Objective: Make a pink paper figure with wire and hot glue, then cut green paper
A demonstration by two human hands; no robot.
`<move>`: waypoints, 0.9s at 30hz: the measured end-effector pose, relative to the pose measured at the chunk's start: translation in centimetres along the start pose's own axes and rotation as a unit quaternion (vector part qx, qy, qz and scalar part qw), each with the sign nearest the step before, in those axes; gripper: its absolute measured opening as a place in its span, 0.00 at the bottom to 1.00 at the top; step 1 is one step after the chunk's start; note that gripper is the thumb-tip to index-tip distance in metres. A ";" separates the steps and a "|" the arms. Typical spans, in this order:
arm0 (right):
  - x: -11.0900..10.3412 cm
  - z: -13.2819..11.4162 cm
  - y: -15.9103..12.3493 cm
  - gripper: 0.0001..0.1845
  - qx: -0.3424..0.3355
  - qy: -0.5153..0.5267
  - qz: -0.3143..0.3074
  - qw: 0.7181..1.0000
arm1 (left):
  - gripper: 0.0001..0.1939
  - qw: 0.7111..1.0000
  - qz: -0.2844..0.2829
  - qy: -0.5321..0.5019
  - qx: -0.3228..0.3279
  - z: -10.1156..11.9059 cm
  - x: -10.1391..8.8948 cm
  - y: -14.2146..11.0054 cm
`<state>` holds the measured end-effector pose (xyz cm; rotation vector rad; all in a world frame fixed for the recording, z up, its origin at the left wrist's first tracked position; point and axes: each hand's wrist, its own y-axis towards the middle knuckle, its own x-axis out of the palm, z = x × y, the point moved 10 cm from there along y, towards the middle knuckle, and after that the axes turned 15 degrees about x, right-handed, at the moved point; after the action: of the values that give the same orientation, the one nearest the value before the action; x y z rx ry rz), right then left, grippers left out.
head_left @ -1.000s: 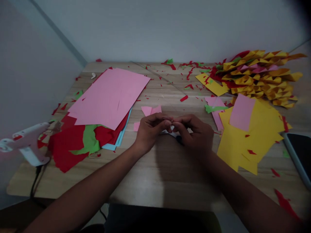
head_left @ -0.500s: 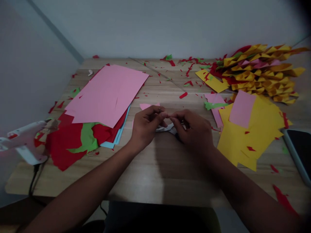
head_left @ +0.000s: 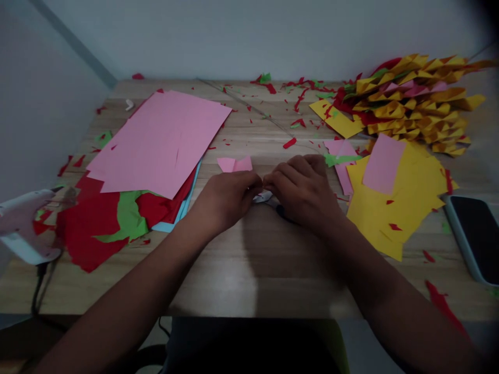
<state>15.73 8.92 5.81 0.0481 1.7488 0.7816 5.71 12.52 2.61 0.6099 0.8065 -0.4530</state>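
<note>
My left hand (head_left: 230, 200) and my right hand (head_left: 306, 192) meet at the fingertips over the middle of the table. The fingers of both are closed in a pinch. Whatever lies between them is hidden by the fingers and too small to name. Beneath the hands, partly covered, shows a pair of scissors (head_left: 263, 197) with pale blades. A folded piece of pink paper (head_left: 236, 164) lies just behind my left hand.
Pink sheets (head_left: 159, 140) cover red and blue paper on the left, near a glue gun (head_left: 27, 223) with a cord. Yellow paper (head_left: 390, 208), a folded yellow paper piece (head_left: 421, 111) and a phone (head_left: 473, 236) occupy the right. Red and green scraps litter the table (head_left: 218, 285).
Both hands have turned knuckles-up, so the fingertips are now hidden. The view has tilted, and the tabletop things sit higher and further left in it.
</note>
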 end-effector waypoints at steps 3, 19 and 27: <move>-1.1 0.8 0.1 0.09 0.016 0.028 0.029 0.999 | 0.07 0.989 0.026 -0.142 -0.042 -1.2 0.5 -0.1; -2.4 1.5 0.2 0.13 0.041 0.042 0.075 0.996 | 0.11 0.934 0.098 -0.331 -0.093 -2.0 1.3 -0.4; -2.6 1.7 0.1 0.12 0.027 0.041 0.067 0.997 | 0.08 0.984 0.035 -0.176 -0.012 -0.3 0.5 0.3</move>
<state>18.02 8.73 7.88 0.1735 1.8594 0.8442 6.03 12.89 2.13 0.5154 0.4521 -0.4696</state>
